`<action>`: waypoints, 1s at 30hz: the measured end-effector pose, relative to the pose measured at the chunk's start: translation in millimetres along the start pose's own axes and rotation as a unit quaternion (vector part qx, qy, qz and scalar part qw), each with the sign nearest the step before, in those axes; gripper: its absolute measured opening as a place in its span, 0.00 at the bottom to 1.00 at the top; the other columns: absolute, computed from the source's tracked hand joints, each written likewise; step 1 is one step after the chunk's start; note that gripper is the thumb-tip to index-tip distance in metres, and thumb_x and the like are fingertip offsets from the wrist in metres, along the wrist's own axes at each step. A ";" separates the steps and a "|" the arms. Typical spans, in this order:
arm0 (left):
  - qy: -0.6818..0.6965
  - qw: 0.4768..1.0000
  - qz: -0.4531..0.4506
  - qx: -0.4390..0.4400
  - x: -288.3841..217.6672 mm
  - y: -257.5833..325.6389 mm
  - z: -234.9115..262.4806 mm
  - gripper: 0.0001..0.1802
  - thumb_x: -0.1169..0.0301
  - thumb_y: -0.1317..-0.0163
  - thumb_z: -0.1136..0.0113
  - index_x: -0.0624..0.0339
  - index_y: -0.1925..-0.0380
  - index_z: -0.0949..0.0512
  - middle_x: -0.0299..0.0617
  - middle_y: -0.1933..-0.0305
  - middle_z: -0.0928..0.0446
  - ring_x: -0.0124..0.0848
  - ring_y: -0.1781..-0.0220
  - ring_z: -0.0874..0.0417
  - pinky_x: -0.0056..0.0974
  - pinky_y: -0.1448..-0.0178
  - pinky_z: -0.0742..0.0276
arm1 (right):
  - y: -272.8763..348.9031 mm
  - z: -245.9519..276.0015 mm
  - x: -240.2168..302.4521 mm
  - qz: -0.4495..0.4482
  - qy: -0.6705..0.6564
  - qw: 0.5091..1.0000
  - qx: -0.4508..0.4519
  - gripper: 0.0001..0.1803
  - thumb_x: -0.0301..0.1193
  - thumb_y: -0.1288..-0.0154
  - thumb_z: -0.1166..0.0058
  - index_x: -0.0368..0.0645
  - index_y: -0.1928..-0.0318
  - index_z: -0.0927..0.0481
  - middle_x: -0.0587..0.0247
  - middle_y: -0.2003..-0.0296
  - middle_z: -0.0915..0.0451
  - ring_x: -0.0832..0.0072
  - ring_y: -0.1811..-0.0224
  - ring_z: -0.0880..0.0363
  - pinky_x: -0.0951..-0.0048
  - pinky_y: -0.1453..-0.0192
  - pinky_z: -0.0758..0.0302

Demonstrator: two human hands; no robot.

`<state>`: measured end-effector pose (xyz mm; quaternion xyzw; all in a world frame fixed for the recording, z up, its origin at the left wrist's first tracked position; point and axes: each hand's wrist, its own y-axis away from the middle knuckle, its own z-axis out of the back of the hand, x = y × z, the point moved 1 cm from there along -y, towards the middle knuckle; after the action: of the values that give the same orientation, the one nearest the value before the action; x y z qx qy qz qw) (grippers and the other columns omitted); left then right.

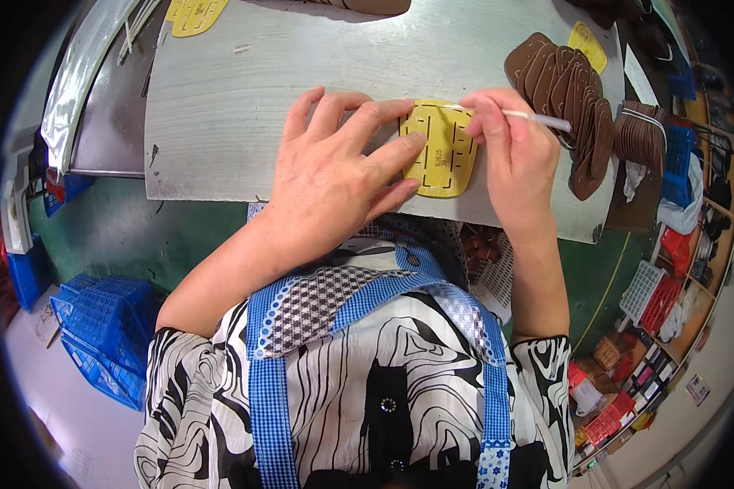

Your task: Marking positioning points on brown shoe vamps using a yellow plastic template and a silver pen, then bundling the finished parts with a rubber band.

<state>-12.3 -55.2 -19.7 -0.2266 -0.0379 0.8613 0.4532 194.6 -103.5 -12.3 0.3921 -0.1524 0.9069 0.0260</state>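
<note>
A yellow slotted template (442, 155) lies flat on the grey worktable (220, 106) near its front edge. My left hand (334, 175) presses down on the template's left side with spread fingers. My right hand (510, 159) pinches a thin white pen (538, 119) and its tip rests at the template's top edge. A fanned stack of brown leather pieces (575, 102) lies just right of my right hand.
More yellow templates lie at the table's far edge (194, 15) and behind the brown stack (589, 45). A second bundle of brown pieces (640, 134) sits at the right. Blue baskets (106, 334) stand on the floor at left, red and white crates (652, 285) at right.
</note>
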 end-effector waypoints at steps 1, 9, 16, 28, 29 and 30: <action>0.003 1.000 -0.001 0.000 -0.3 -0.2 0.2 0.19 0.57 0.42 0.29 0.41 0.50 0.16 0.30 0.35 0.24 0.40 0.36 0.27 0.54 0.27 0.39 | 6.9 3.4 1.3 -0.021 0.012 1.000 -0.005 0.09 0.30 0.23 0.48 0.38 0.60 0.19 0.59 0.72 0.19 0.62 0.71 0.18 0.64 0.65 0.25; -0.014 1.000 -0.001 0.004 1.2 1.1 -0.9 0.23 0.56 0.42 0.29 0.42 0.46 0.18 0.31 0.34 0.25 0.41 0.35 0.28 0.60 0.23 0.43 | 48.9 17.3 20.0 -0.087 0.023 0.996 -0.011 0.11 0.29 0.21 0.51 0.38 0.60 0.18 0.57 0.73 0.23 0.67 0.74 0.23 0.69 0.66 0.27; 0.007 1.000 -0.006 0.006 0.6 -2.9 -0.3 0.23 0.57 0.42 0.30 0.43 0.46 0.19 0.33 0.33 0.26 0.43 0.32 0.29 0.61 0.22 0.45 | 17.6 -13.4 15.7 -0.016 -0.106 0.992 -0.062 0.10 0.30 0.23 0.46 0.37 0.61 0.17 0.55 0.71 0.21 0.62 0.71 0.20 0.65 0.64 0.25; 0.039 0.999 0.004 0.007 4.8 -2.4 -3.1 0.26 0.55 0.42 0.30 0.51 0.46 0.24 0.33 0.35 0.23 0.41 0.29 0.28 0.63 0.21 0.47 | 41.4 -9.8 30.8 0.032 0.028 0.999 0.007 0.06 0.27 0.27 0.43 0.38 0.62 0.19 0.54 0.69 0.20 0.54 0.69 0.22 0.59 0.63 0.26; 0.035 0.999 0.002 0.006 5.4 -2.2 -3.6 0.26 0.55 0.42 0.29 0.51 0.46 0.24 0.33 0.34 0.23 0.41 0.29 0.28 0.63 0.21 0.47 | 47.1 -8.4 34.6 0.028 0.018 0.999 0.021 0.07 0.28 0.27 0.44 0.38 0.62 0.19 0.55 0.70 0.20 0.54 0.69 0.22 0.58 0.63 0.26; 0.030 1.000 0.001 0.004 4.8 -1.5 -3.7 0.26 0.56 0.42 0.29 0.51 0.46 0.23 0.33 0.34 0.23 0.40 0.29 0.28 0.63 0.21 0.47 | 50.3 -7.3 36.4 0.025 0.008 0.999 0.036 0.07 0.28 0.26 0.45 0.38 0.62 0.19 0.55 0.70 0.21 0.54 0.69 0.22 0.58 0.63 0.27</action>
<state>-11.9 -51.0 -24.3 -0.2504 -0.0205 0.8545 0.4546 156.0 -151.8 -3.7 0.3817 -0.1294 0.9151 -0.0094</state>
